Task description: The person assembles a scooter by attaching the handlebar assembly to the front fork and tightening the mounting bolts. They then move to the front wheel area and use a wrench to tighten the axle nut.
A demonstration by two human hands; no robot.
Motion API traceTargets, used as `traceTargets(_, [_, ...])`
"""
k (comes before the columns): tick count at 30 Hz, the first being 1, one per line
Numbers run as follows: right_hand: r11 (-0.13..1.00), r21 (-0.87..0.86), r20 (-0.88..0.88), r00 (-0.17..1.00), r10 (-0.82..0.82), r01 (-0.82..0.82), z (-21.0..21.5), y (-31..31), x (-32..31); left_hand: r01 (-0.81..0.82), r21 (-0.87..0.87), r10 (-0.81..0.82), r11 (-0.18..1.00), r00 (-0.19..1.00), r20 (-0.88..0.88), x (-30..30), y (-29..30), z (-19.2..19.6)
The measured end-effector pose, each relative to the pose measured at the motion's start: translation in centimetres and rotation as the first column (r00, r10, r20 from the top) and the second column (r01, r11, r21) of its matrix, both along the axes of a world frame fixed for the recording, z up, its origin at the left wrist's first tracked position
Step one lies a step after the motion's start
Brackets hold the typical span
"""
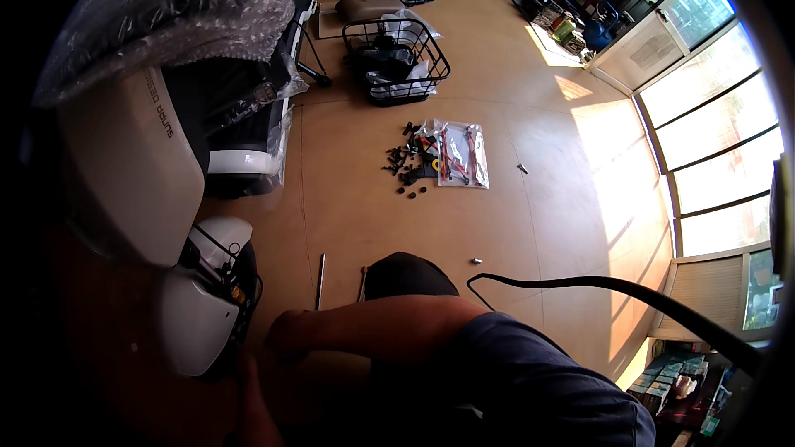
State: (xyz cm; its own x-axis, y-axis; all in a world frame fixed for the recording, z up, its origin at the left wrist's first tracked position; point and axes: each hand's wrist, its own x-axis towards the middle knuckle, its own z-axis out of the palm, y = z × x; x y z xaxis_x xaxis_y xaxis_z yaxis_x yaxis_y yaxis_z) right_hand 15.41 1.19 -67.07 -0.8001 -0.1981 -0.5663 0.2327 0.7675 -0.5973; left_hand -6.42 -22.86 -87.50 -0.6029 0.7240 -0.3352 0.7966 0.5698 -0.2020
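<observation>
While the right hand [286,335] reaches across to the glossy white scooter fairing [195,314] just beside it, its fingers are in shadow, so I cannot tell their grip; the left hand [246,372] shows only as a dim sliver below the panel. That moulded shell looks light, stiff, slippery and scratch-prone, best held by its black-trimmed edges.

Open floor [497,223] between wire basket [396,58] and knee. Obstacles: scattered black small parts [406,167] and plastic bags [460,153] mid-floor; thin rod [320,280] near white scooter body [199,314]; bubble-wrapped scooter [166,25] blocks left side; black cable [596,281] crosses at right.
</observation>
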Motion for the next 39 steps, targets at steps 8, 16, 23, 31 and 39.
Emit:
traceTargets(8, [1.000,0.005,-0.015,1.000,0.010,-0.010,-0.5,0.6,0.5,-0.503,0.403,0.314,0.765,0.837,0.448,2.4,2.0,1.8])
traceTargets(16, [1.000,0.018,0.019,1.000,-0.016,0.016,0.4,0.2,0.2,-0.447,0.488,0.241,0.750,0.871,0.428,0.9,0.3,-0.6])
traceTargets(23, [1.000,0.006,-0.022,1.000,0.004,-0.004,0.1,0.0,0.1,-0.451,0.456,0.274,0.767,0.873,0.404,0.5,0.0,-0.6])
traceTargets(31, [1.000,0.010,-0.037,0.999,-0.029,0.029,0.3,-0.2,0.5,-0.361,0.428,0.234,0.829,0.918,0.320,0.9,1.1,0.3])
traceTargets(39, [0.999,0.046,-0.061,0.998,-0.005,0.008,-1.6,0.3,1.1,0.001,-0.011,0.000,1.000,0.997,0.081,2.0,-0.5,2.1])
